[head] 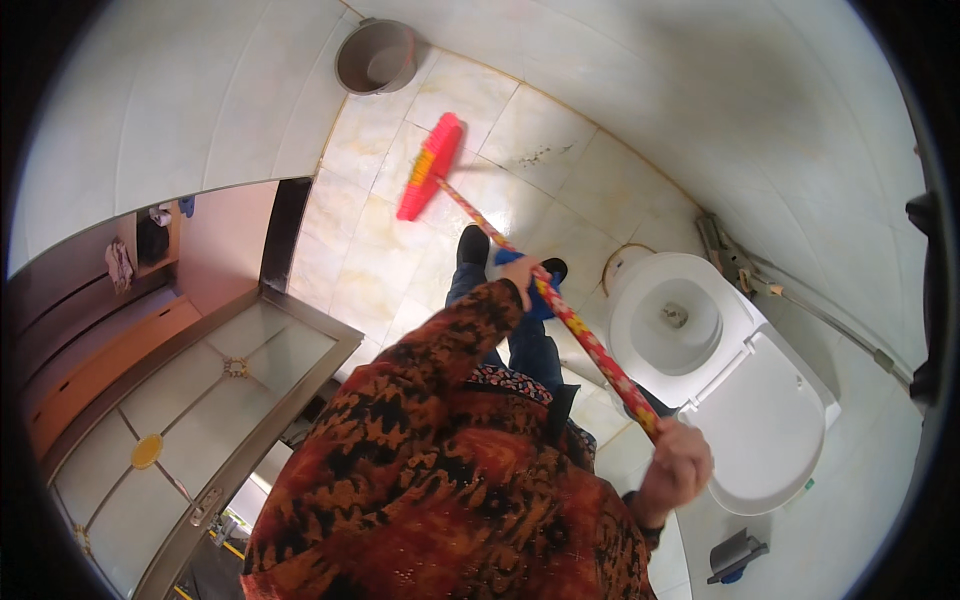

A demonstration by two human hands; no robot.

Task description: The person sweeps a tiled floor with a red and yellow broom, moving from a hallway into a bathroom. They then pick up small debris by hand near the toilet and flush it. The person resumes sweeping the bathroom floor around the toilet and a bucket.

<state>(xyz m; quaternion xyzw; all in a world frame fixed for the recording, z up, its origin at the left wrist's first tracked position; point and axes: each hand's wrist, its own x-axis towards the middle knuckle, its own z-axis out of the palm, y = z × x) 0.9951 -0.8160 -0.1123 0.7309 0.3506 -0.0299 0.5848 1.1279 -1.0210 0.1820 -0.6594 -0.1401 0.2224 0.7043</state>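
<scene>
A broom with a red and yellow head [431,166] and a patterned red and yellow handle slants across the view. My left hand [520,277] grips the handle around its middle, with a blue cloth [546,300] beside and partly under it. Near the handle's upper end, my right hand [679,461] is closed around it. The broom head lies over the pale tiled floor [360,255], beyond my dark shoes. Dark specks [536,157] mark the tiles to the right of the broom head.
A grey bucket [375,58] stands in the far corner. On the right is a white toilet [626,330] with its lid raised, and a pipe [832,326] runs along the wall behind it. A framed glass door [202,405] stands at the left by a dark threshold [287,225].
</scene>
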